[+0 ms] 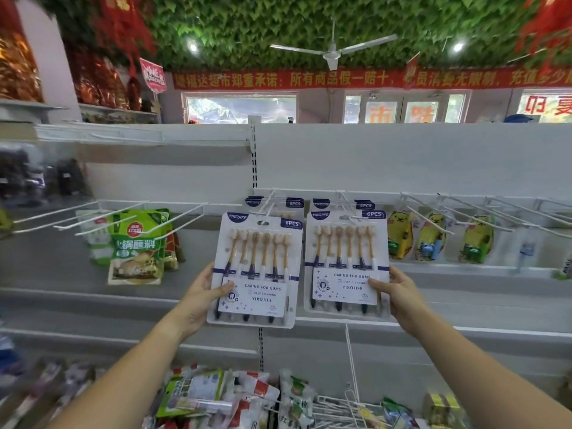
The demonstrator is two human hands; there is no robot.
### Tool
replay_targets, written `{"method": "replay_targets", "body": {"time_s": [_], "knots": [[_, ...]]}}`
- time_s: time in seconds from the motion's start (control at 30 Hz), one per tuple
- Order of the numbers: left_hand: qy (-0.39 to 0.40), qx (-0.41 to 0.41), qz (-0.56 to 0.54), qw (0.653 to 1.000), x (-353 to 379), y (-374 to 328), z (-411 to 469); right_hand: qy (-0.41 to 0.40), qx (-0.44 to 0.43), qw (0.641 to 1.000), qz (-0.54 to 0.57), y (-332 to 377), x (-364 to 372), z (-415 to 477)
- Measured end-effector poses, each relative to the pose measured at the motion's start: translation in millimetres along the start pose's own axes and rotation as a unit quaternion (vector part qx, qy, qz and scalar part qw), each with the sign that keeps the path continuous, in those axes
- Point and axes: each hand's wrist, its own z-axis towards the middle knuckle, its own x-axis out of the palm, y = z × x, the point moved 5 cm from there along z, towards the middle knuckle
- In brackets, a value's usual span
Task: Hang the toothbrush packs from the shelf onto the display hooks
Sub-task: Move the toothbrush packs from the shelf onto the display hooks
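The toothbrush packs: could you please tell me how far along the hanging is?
Done: hung packs already sit on the two hooks behind. In hand: the left hand grips the left pack and the right hand the right pack, both raised to the hook tips; whether either is threaded is unclear. Left: seating these two; no further packs are in sight.

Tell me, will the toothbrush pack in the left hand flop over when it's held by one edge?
Probably not: the left toothbrush pack is flat though the left hand pinches only its edge, so it looks stiff. Held one-handed, it seems light, like the right toothbrush pack in the right hand. Its shiny plastic front may be slippery.
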Motion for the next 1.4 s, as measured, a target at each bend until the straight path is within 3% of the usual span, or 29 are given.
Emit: {"method": "replay_targets", "body": {"time_s": [0.33,0.53,0.8,1.13,1.27,1.4], "knots": [[-0.102,0.014,0.055,0.993,23,24,48,-0.033,-0.036,0.998,-0.032,-10,-6,31],[-0.090,0.013,0.078,0.993,19,39,82,-0.036,-0.022,0.997,-0.072,-11,1,58],[-0.086,0.061,0.173,0.979,11,47,145,-0.049,0.031,0.971,-0.233,-14,21,100],[-0.085,0.051,0.191,0.976,2,65,170,-0.083,0.050,0.966,-0.240,-15,12,122],[-0.098,0.028,0.244,0.964,1,60,166,-0.077,0.051,0.953,-0.288,-16,8,122],[-0.085,-0.068,0.334,0.936,0,61,166,-0.053,0.064,0.937,-0.340,-18,4,113]]}}
